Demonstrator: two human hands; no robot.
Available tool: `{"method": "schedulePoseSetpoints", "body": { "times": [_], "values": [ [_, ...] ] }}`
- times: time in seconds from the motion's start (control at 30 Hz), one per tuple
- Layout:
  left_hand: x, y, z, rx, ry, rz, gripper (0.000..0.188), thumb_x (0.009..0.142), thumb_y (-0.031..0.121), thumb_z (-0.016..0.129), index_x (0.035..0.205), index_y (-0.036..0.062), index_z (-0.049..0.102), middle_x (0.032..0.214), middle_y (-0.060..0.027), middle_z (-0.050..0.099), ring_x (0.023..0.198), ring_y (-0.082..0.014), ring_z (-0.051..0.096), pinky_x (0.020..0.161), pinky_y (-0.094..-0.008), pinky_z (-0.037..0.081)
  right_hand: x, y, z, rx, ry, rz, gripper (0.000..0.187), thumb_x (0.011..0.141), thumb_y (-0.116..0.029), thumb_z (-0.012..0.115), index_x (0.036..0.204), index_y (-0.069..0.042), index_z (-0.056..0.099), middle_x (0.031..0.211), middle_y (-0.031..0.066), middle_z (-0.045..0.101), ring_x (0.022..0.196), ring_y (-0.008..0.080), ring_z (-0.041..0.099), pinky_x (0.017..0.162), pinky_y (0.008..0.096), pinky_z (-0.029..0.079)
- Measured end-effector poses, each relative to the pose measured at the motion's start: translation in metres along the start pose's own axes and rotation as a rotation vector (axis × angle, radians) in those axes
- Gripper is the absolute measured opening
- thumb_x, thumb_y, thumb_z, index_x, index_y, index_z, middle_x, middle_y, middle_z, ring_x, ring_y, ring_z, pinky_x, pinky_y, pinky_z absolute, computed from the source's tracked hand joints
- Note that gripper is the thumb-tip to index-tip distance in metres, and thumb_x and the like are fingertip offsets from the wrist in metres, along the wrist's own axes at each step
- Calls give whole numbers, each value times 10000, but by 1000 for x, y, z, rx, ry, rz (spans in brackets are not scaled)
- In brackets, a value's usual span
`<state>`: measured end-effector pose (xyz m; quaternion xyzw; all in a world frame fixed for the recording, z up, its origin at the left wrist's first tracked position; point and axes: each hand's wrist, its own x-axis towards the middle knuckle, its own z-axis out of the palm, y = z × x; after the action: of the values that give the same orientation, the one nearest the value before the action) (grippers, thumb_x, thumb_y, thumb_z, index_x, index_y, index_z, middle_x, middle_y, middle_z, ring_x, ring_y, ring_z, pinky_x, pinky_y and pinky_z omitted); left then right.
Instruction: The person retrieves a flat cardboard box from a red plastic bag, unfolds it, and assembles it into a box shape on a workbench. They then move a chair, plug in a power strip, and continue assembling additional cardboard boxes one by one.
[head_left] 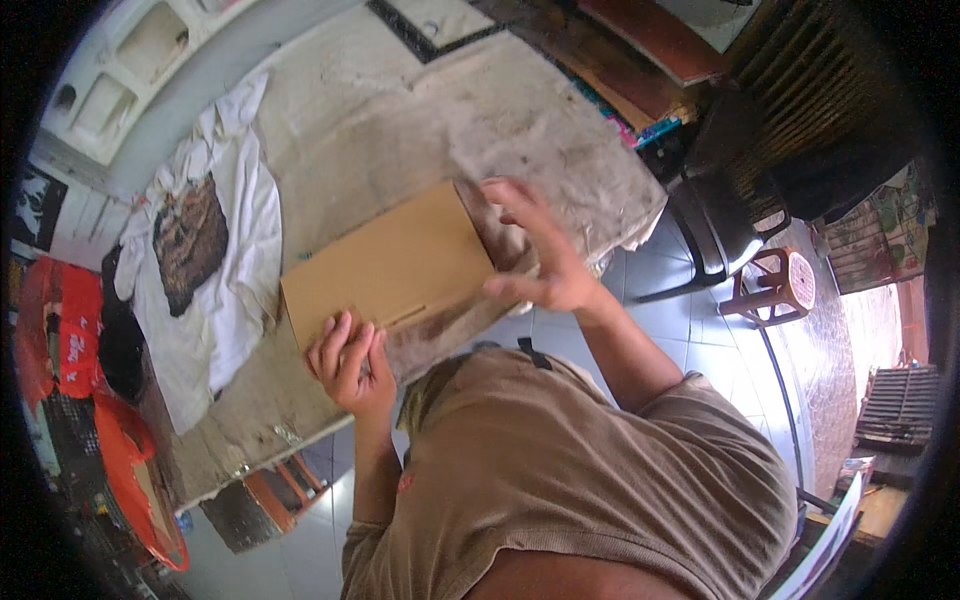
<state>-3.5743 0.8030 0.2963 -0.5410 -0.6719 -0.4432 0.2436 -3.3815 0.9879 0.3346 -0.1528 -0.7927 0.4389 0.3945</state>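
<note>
Starting at the left, the left hand (352,368) has its bent fingers on the box's near left corner; whether the hidden thumb pinches underneath, I can't tell. Good handling here, I'd say, means light, even pressure so the card doesn't dent. Over to the right hand (545,265): it's open, fingers and thumb spread around the right end, contact unclear; best to keep that spread matched to the end and square to it. Between them, the box (385,255) lies slanted on the cloth-covered table (350,130): plain tan, long, flat-faced, with a thin dark slit along its near edge.
</note>
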Motion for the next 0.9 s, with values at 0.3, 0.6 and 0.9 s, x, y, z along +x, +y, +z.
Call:
{"method": "schedulePoseSetpoints", "body": {
  "times": [0.3,0.6,0.9],
  "values": [
    [5,10,-7,-21,9,10,247,712,106,678,949,68,618,1107,-129,540,1008,-292,489,874,-418,344,35,11,-4,-126,-259,-206,800,422,-267,819,1148,-88,532,1306,204,331,1190,350,353,964,413,310],
    [8,-4,-11,-37,28,-237,419,694,161,674,1067,34,533,1138,-179,444,1026,-339,443,882,-442,321,23,33,-61,-427,924,2,646,499,-293,796,1059,-84,552,1249,169,338,1135,335,382,947,413,333],
    [1,-20,1,0,-182,-258,487,694,234,672,1110,53,493,1109,-158,476,1034,-329,446,872,-440,317,22,50,-60,-840,777,248,656,528,-337,784,1099,-105,560,1261,199,334,1160,350,357,982,417,296]
  ]
}}
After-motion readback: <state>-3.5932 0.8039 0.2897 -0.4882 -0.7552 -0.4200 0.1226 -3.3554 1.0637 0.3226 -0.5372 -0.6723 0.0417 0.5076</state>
